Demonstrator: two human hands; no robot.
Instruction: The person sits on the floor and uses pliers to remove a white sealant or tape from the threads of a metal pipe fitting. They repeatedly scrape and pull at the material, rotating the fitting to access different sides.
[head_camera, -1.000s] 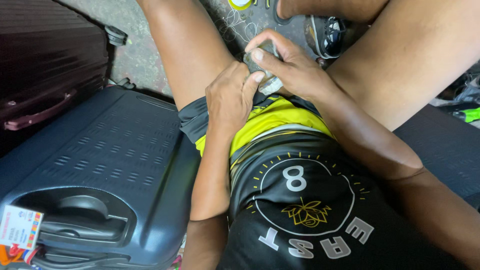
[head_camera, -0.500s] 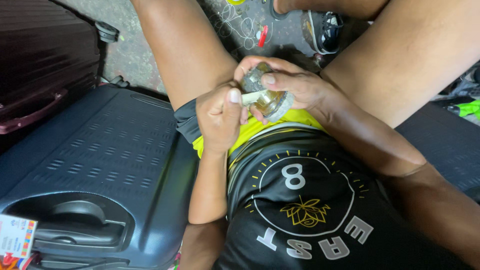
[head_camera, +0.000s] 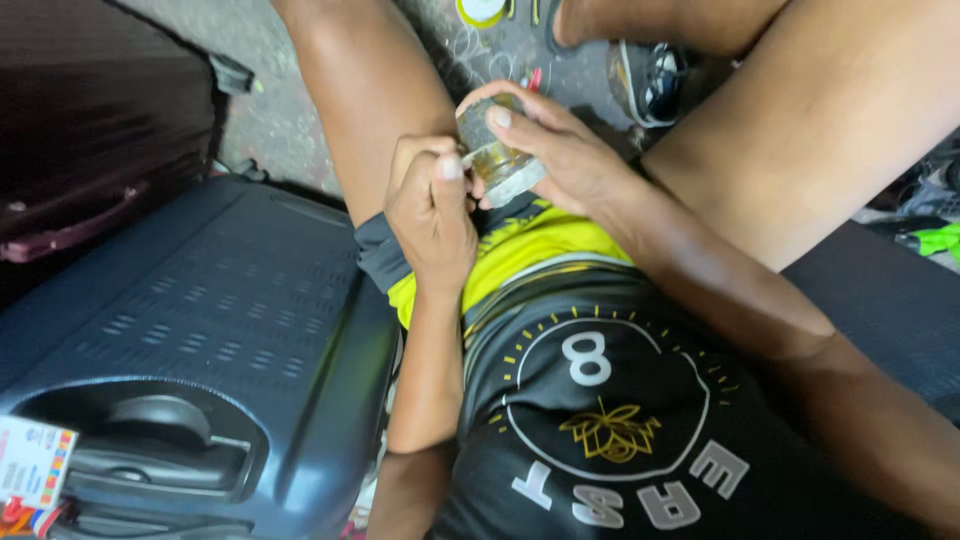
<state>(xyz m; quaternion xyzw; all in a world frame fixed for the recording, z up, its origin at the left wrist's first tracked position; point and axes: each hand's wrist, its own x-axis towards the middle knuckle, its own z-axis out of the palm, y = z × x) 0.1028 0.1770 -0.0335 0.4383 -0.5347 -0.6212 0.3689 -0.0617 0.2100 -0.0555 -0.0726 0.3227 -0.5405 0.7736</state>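
1. Nearest is the person's black shirt (head_camera: 610, 430) with a round pale and yellow emblem, and yellow fabric showing just beyond it at the lap.
2. To the near left lies a dark blue hard suitcase (head_camera: 200, 340), its recessed handle towards the viewer and a small colourful tag (head_camera: 35, 465) at its near left corner.
3. In the middle, above the lap, the left hand (head_camera: 432, 215) is closed, thumb up, its fingers curled against the near end of a small glass jar (head_camera: 495, 155).
4. The right hand (head_camera: 565, 155) wraps round the jar from the right and far side, fingers gripping its body; the jar sits tilted between the two hands, between the bare thighs.
5. Further left stands a dark maroon suitcase (head_camera: 90, 130), just beyond the blue one.
6. Farthest, on the grey floor, are a dark shoe (head_camera: 650, 80) to the right of the jar and a yellow-rimmed round lid (head_camera: 482, 12) at the top edge.
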